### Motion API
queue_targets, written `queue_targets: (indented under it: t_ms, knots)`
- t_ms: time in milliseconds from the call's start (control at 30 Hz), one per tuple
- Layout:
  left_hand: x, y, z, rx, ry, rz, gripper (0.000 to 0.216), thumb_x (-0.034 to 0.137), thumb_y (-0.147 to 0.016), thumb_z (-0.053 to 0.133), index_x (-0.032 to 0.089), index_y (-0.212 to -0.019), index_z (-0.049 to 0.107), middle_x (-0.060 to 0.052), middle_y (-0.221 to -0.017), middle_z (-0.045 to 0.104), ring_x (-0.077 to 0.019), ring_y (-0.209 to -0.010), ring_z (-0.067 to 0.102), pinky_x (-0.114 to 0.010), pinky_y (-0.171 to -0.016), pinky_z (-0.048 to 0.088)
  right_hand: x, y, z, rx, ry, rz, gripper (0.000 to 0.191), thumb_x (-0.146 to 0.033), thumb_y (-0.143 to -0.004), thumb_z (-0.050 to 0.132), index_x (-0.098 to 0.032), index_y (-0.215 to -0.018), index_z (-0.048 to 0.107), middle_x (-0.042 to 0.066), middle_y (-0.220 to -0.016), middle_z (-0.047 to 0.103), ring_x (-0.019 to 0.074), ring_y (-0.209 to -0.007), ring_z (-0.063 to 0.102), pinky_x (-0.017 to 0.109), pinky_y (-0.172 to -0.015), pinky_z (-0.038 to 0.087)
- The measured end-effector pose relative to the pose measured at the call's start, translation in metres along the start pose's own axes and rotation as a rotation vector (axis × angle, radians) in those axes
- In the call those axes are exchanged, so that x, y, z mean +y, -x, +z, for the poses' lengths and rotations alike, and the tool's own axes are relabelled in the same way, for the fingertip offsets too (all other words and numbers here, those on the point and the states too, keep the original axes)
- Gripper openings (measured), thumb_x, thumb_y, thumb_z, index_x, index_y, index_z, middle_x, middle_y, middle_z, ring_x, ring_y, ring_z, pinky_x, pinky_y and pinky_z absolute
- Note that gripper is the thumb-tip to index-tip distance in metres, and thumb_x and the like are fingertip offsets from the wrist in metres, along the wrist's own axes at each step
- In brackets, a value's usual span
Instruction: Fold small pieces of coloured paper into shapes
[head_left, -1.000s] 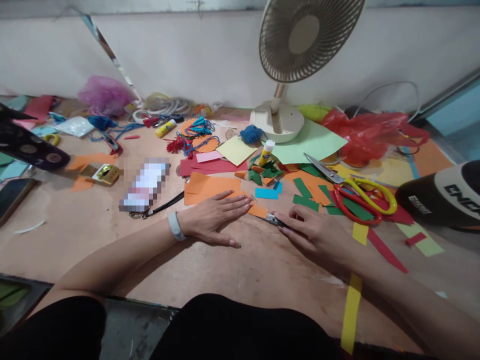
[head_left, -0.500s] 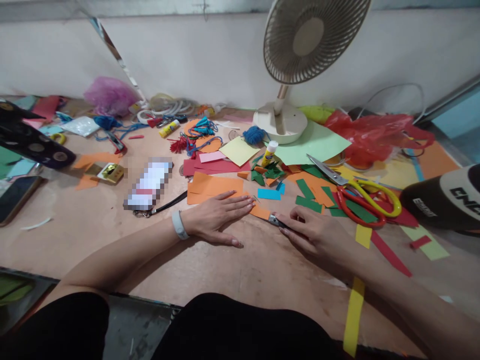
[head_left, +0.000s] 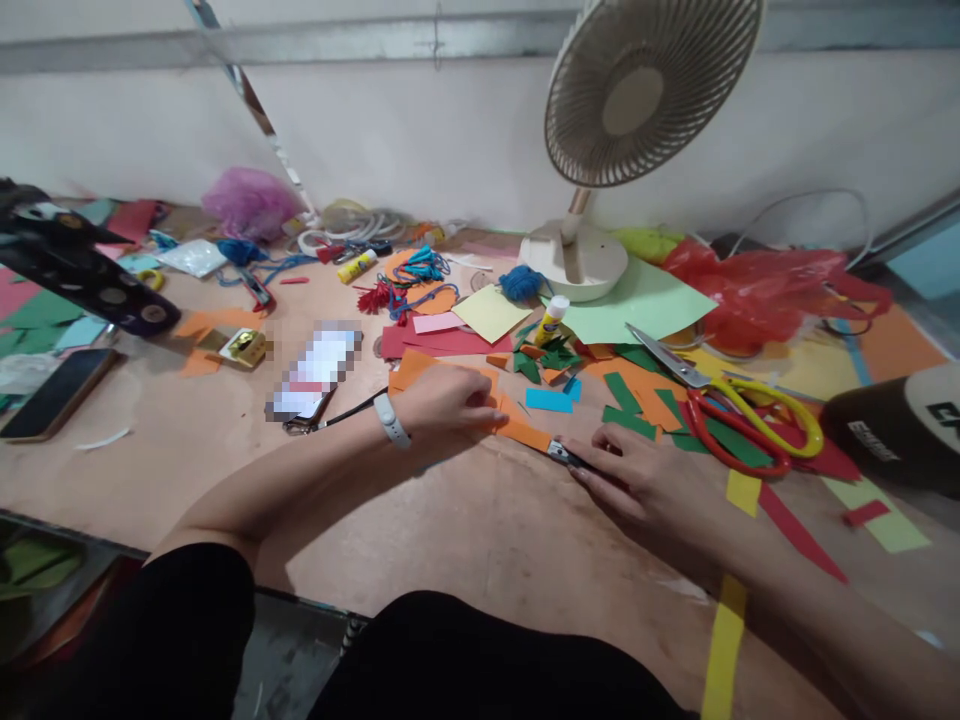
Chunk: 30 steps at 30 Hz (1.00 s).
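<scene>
My left hand (head_left: 450,400), with a pale band on its wrist, is curled closed over the orange paper (head_left: 409,370). Its fingertips pinch at the near end of an orange paper strip (head_left: 525,434). The other end of that strip meets the metal head of a small dark-handled tool (head_left: 559,452), whose exact kind I cannot make out. Closed around this tool is my right hand (head_left: 630,475), resting low on the table. Beyond the strip lie a blue paper piece (head_left: 549,400) and several green paper pieces (head_left: 628,420).
Red-and-yellow-handled scissors (head_left: 739,415) lie to the right, by a dark cup (head_left: 892,430). A glue stick (head_left: 553,318) stands before the fan (head_left: 577,260). At left are a phone with a lit screen (head_left: 319,370), a gold box (head_left: 244,347) and a dark phone (head_left: 60,395).
My left hand has gone from lying flat with fingers stretched to curled on the orange paper. My right hand keeps its hold on the tool. The whole view has shifted slightly.
</scene>
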<state>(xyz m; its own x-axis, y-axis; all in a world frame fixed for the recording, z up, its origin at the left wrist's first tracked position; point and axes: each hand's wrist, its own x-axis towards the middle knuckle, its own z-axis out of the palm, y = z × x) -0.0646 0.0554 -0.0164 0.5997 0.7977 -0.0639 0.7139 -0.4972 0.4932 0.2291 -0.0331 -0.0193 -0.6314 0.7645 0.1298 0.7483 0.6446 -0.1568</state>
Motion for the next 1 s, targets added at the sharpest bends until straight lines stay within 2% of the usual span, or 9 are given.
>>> queue_targets:
  t_ms: [67,267,733,1000]
  knots:
    - [0.001,-0.004,0.003,-0.048,-0.013,-0.024,0.046,0.057,-0.087,0.063,0.018,-0.065,0.057,0.0,-0.064,0.057,-0.0122,-0.058,0.046,-0.026,-0.054,0.025,0.0,-0.001,0.001,-0.002,-0.007,-0.002,0.033,-0.035,-0.101,0.048,-0.028,-0.129,0.064,0.004,-0.089,0.06,0.0134,-0.069,0.052,0.027,-0.055,0.025]
    - [-0.004,-0.006,0.007,-0.071,-0.02,-0.004,0.047,0.059,-0.087,0.061,0.018,-0.066,0.056,0.0,-0.067,0.058,-0.0121,-0.06,0.045,-0.027,-0.055,0.022,-0.001,-0.006,0.003,-0.006,-0.07,-0.004,0.034,-0.033,-0.101,0.048,-0.026,-0.128,0.066,0.006,-0.09,0.061,0.0155,-0.074,0.055,0.026,-0.058,0.033]
    - [-0.009,-0.011,0.002,-0.138,-0.061,0.055,0.044,0.057,-0.09,0.06,0.018,-0.069,0.059,0.0,-0.07,0.059,-0.0114,-0.06,0.043,-0.027,-0.055,0.022,-0.008,-0.012,0.001,0.004,-0.066,-0.043,0.031,-0.03,-0.102,0.044,-0.022,-0.121,0.068,0.005,-0.085,0.058,0.0156,-0.073,0.052,0.026,-0.057,0.032]
    - [-0.009,-0.012,0.002,-0.149,-0.061,0.074,0.041,0.057,-0.091,0.058,0.018,-0.079,0.065,-0.001,-0.08,0.066,-0.0133,-0.068,0.053,-0.026,-0.058,0.025,-0.016,-0.009,0.0,0.029,0.02,-0.061,0.033,-0.03,-0.102,0.043,-0.02,-0.121,0.068,0.005,-0.081,0.057,0.0162,-0.07,0.051,0.028,-0.059,0.033]
